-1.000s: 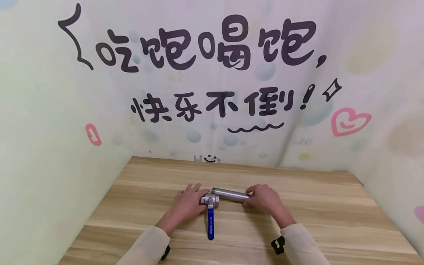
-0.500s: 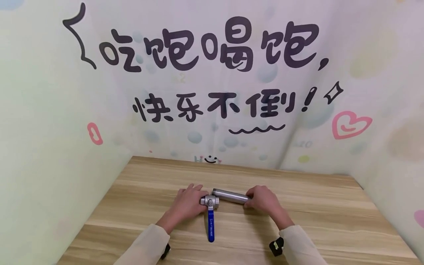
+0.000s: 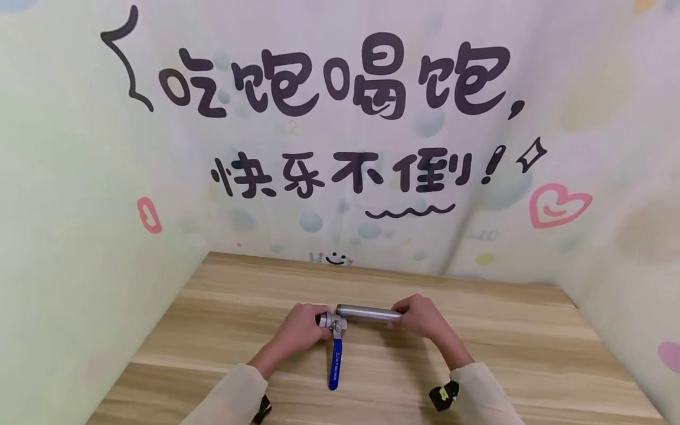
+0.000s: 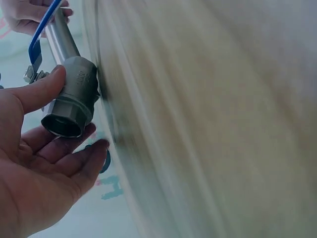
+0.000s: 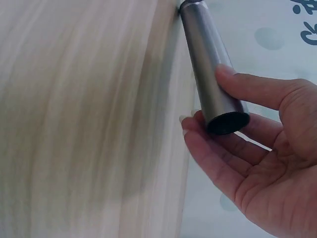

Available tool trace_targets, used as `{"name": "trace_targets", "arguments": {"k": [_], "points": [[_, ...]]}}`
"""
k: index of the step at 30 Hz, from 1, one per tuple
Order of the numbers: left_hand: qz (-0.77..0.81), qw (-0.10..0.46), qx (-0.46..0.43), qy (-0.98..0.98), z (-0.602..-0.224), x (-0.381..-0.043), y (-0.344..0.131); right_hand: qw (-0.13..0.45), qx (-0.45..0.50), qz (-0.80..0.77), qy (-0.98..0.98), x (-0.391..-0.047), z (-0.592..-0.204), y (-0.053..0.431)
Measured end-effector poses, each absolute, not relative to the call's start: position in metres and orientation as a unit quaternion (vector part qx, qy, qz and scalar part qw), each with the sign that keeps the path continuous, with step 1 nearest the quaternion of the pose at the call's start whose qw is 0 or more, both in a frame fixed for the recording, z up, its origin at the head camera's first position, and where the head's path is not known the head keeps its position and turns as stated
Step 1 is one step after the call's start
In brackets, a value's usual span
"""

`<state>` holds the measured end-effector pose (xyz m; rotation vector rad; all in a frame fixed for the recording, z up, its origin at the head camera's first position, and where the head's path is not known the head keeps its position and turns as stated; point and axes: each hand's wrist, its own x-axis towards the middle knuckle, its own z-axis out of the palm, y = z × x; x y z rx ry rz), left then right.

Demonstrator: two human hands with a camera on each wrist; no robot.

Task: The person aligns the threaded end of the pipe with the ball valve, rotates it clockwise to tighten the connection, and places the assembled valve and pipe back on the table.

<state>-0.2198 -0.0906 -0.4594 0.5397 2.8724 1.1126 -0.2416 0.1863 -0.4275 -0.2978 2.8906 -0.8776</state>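
In the head view my left hand [image 3: 298, 328] grips a steel ball valve [image 3: 337, 324] by its left end. Its blue lever handle [image 3: 336, 363] points toward me, a little tilted. The left wrist view shows my thumb pressed on the side of the valve body [image 4: 79, 84], with the open threaded end facing the camera. My right hand [image 3: 425, 319] pinches the right end of a plain metal pipe [image 3: 366, 313] between thumb and fingers. The pipe's far end overlaps the valve's right side in the head view. In the right wrist view the hollow near end of the pipe [image 5: 210, 64] shows.
Both hands work over a wood-grain table [image 3: 212, 342]. A pale printed curtain wall [image 3: 340, 230] with dark lettering stands behind it, and side walls close it in left and right. A black wrist device [image 3: 444, 395] sits at the right sleeve.
My left fingers, spread before, now wrap round the valve's end. The valve has turned slightly, its lever tip swinging left. My right hand has brought the pipe nearer to level.
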Motion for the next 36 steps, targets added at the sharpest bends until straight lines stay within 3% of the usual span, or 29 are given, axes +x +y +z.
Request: {"name": "trace_targets", "arguments": {"k": [17, 36], "points": [[0.538, -0.008, 0.055, 0.841, -0.448, -0.221, -0.097, 0.073, 0.009, -0.532, 0.843, -0.243, -0.422, 0.187], [0.606, -0.025, 0.032, 0.794, -0.428, -0.215, -0.099, 0.093, -0.007, -0.643, 0.760, -0.238, -0.401, 0.201]]}}
